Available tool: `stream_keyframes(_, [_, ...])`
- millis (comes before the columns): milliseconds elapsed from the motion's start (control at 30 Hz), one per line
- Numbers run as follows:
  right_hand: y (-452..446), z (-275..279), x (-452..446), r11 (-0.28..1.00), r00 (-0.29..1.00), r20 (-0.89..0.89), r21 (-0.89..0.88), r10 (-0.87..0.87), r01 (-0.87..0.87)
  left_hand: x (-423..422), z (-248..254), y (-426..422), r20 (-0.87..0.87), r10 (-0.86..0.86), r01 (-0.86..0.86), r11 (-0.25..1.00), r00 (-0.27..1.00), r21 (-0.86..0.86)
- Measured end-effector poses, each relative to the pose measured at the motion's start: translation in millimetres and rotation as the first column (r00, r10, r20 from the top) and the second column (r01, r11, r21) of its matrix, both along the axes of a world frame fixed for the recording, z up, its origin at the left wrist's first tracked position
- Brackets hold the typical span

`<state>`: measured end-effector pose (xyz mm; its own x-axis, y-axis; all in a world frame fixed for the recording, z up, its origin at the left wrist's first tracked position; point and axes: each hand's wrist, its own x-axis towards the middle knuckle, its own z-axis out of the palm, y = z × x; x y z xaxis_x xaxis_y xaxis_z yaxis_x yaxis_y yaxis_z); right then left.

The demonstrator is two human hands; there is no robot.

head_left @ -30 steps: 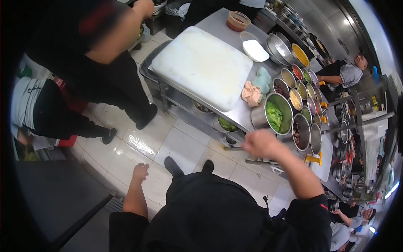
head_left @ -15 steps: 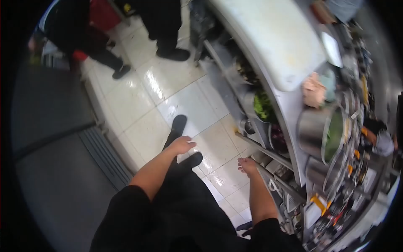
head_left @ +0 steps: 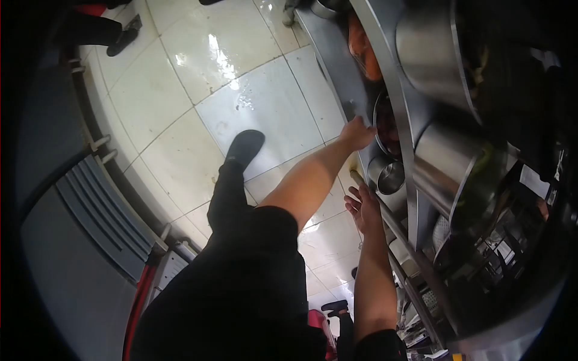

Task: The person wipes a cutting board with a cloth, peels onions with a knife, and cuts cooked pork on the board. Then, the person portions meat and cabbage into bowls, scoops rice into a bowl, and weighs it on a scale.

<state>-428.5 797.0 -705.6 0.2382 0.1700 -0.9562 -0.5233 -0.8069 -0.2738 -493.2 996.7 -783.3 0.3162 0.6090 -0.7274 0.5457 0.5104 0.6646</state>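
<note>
My left hand (head_left: 359,133) reaches to the lower shelf with its fingertips at the rim of a metal bowl (head_left: 376,114) holding dark red contents. Its fingers look bent but are mostly turned away, so I cannot tell whether they grip the rim. Just in front of the shelf's edge, my right hand (head_left: 363,207) is open, fingers apart, with nothing in it. The nearest thing to it is a small round metal pot (head_left: 388,175) on the shelf.
Large steel pots (head_left: 442,159) stand on the counter above the shelf. An orange-red item (head_left: 363,48) lies farther along the shelf. On the left is a grey cabinet (head_left: 84,240). The tiled floor (head_left: 174,108) looks wet and shiny. Another person's shoe (head_left: 124,41) shows at upper left.
My view has moved closer to the shelf. My left hand has swung right, from over the floor to the bowl. My right hand's fingers have spread from a loose curl.
</note>
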Motion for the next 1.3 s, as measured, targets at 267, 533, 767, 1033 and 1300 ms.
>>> stream_keyframes(267, [-6, -28, 25, 0.994, 0.988, 0.148, -0.089, -0.041, 0.055, 75, -124, 22, 0.058, -0.440, 0.410, 0.871, 0.896, 0.270])
stream_keyframes(533, [-19, -34, 36, 0.971, 0.961, 0.189, -0.091, -0.202, 0.222, -7, -22, -1, 0.142, 0.147, -0.115, 0.970, 0.979, -0.215])
stream_keyframes(767, [-29, -60, 46, 0.936, 0.930, -0.109, -0.048, -0.351, 0.347, -126, -6, -13, 0.223, 0.187, -0.119, 0.950, 0.957, -0.287])
stream_keyframes(1033, [71, -63, 21, 0.828, 0.851, -0.080, 0.200, -0.520, 0.525, -210, 0, -9, 0.227, -0.030, 0.072, 0.981, 0.974, -0.178])
stream_keyframes(1300, [92, 29, -59, 0.929, 0.930, 0.069, 0.116, -0.361, 0.351, -282, 96, 13, 0.080, 0.006, 0.012, 0.975, 0.997, -0.220])
